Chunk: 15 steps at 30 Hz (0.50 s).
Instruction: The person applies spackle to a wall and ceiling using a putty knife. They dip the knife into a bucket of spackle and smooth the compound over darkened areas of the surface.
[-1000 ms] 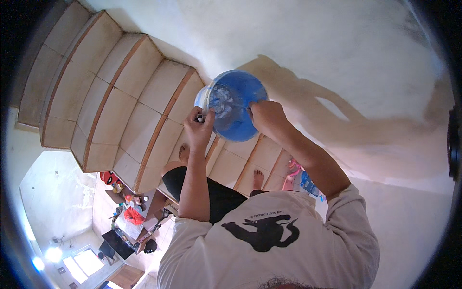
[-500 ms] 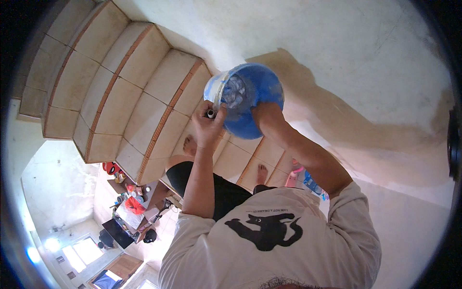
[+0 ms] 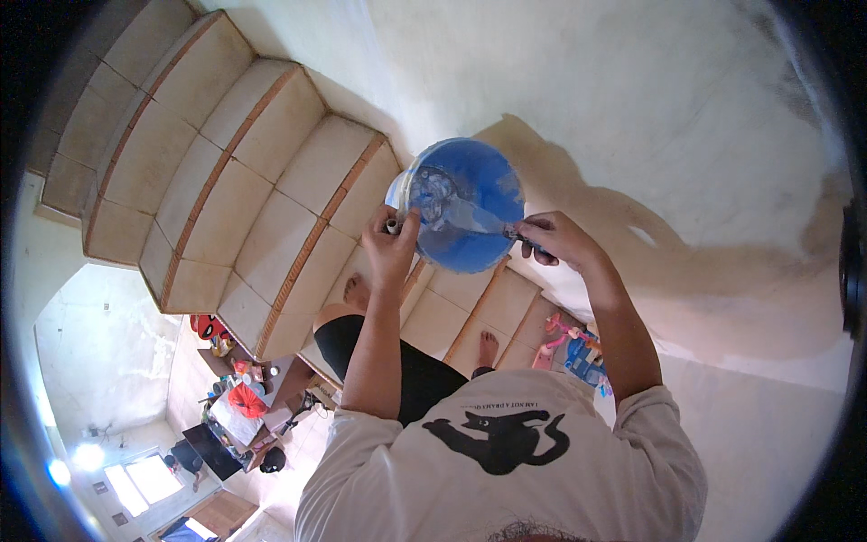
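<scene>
A blue bucket (image 3: 492,172) hangs tilted in front of me over the stairs, its mouth turned toward me. Pale grey paste (image 3: 440,197) lies inside along its left wall. My left hand (image 3: 390,246) is closed at the bucket's left rim, thumb on the edge. A short pale tube (image 3: 392,226) with a hollow end pokes out of that grip; I cannot tell whether it belongs to the bucket's handle. My right hand (image 3: 558,238) grips the dark handle of a putty knife (image 3: 483,219), whose wide blade reaches over the bucket's mouth toward the paste.
Tiled stairs (image 3: 271,190) with brown edges climb to the left. A pale plastered wall (image 3: 650,108) runs along the right. My bare feet stand on the steps. Pink and blue items (image 3: 582,357) lie lower right. A cluttered table (image 3: 244,406) stands below left, with another person (image 3: 187,458) beyond.
My right hand has come up out of the bucket toward the right, and the putty knife now shows. The left hand keeps its hold on the bucket, which has shifted slightly down.
</scene>
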Tool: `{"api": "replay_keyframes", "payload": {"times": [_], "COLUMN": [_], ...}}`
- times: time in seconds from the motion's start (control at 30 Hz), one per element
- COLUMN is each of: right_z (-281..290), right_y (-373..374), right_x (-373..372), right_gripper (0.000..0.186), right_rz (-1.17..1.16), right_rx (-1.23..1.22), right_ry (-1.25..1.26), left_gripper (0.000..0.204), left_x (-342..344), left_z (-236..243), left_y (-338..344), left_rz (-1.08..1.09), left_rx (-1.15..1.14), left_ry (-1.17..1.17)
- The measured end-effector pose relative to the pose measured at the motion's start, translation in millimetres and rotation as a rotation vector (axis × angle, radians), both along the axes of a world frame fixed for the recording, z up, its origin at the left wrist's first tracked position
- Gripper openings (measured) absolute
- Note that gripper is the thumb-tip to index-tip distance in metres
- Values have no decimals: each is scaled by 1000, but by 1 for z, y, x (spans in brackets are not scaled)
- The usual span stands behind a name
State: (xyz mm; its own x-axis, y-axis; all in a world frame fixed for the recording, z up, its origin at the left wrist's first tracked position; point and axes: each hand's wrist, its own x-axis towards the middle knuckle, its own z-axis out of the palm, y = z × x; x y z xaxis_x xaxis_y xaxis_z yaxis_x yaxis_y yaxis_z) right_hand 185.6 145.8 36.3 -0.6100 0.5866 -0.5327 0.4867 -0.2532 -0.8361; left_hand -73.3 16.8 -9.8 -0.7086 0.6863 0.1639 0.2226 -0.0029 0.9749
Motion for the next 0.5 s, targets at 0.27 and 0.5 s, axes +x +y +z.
{"api": "replay_keyframes", "payload": {"times": [0.27,0.5], "right_z": [11,11], "right_y": [-20,-33], "right_x": [5,11], "right_gripper": [37,36], "right_rz": [-145,-195], "right_rx": [-11,-7], "right_ry": [129,236], "left_gripper": [30,28], "left_x": [3,3], "left_z": [11,20], "left_y": [-2,-10], "left_rz": [5,19], "left_rx": [-37,-70], "left_ry": [-194,-271]}}
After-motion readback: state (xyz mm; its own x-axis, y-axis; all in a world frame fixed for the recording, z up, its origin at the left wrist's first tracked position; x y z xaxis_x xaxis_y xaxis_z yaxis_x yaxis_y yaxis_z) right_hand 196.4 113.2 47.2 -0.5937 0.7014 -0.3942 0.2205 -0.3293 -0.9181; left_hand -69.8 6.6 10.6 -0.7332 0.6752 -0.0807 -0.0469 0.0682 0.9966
